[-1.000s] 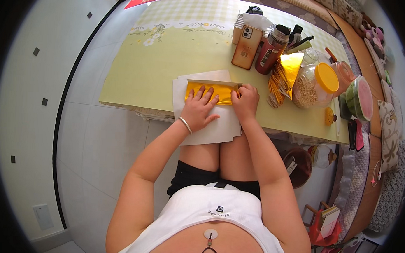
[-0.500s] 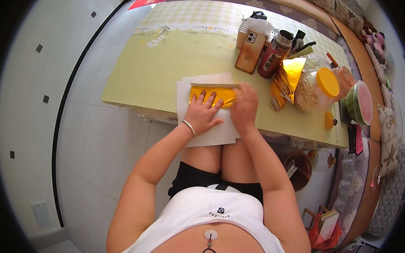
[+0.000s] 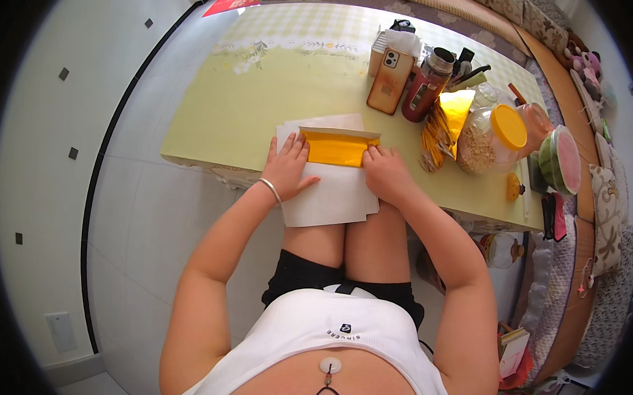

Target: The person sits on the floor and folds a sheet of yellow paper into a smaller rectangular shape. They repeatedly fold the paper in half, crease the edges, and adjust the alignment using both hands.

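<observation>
A sheet of gold foil paper (image 3: pixel 335 149), folded into a strip with a pale flap along its far edge, lies on a stack of white paper sheets (image 3: pixel 330 198). The stack hangs over the table's near edge onto my thighs. My left hand (image 3: pixel 286 169) rests flat at the strip's left end, fingers stretched and thumb apart on the white paper. At the strip's right end my right hand (image 3: pixel 386 174) is closed, its curled fingertips on the foil's edge; the thumb is hidden.
Right of the papers stand a phone (image 3: pixel 391 81), a dark red thermos (image 3: pixel 425 89), a bundle of gold foil pieces (image 3: pixel 443 132), a yellow-lidded jar (image 3: pixel 477 148) and a cut watermelon (image 3: pixel 561 162). The green table (image 3: pixel 225 116) has its near edge at my knees.
My left hand has slid left off the middle of the foil to its left end. My right hand, blurred before, has settled lower at the right end; the foil strip now lies flatter.
</observation>
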The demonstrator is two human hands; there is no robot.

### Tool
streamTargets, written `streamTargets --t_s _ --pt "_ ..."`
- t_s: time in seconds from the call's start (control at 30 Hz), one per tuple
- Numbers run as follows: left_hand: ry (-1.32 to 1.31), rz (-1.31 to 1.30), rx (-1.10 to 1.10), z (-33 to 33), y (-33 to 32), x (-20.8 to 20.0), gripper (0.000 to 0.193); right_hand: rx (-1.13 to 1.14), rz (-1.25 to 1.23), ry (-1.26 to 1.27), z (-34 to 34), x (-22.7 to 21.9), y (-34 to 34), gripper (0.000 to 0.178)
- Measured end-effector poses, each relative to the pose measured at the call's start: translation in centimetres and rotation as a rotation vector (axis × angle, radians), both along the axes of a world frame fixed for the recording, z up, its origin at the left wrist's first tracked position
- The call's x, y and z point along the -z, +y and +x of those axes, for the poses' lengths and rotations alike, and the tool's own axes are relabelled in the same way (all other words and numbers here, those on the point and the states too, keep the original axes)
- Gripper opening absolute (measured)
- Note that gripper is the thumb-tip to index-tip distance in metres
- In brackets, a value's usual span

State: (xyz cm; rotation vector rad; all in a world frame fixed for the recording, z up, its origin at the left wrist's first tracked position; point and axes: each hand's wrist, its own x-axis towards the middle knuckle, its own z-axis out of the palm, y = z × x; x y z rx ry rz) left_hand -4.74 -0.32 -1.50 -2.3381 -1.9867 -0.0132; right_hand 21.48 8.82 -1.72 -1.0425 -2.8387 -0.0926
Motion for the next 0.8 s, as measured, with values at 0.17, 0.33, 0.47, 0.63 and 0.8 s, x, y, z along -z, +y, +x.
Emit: streamTargets --t_s 0.17,0.33,0.47,0.63,0.8 --pt "-0.119 0.128 0.082 4.1 2.3 -2.4 0.028 -0.048 0.074 -0.12 -1.4 -0.7 0.6 0.021" --pt "-0.182 0.414 0.259 6.9 3.4 0.9 0.005 -0.027 0.079 0.044 -1.7 -1.3 -1.4 0.014" --pt "-0.259 0.456 0.247 6.2 3.7 1.6 0.006 -0.001 0.101 0.151 -1.1 -1.2 -1.9 0.012" --pt "-0.391 0.398 0.222 6.9 3.1 -0.5 0.014 -0.105 0.2 0.276 -0.4 0.4 -0.6 0.009" --pt "-0.369 0.441 0.226 7.3 2.7 0.9 0.011 -0.12 0.085 0.474 -1.0 -1.0 -2.2 0.01"
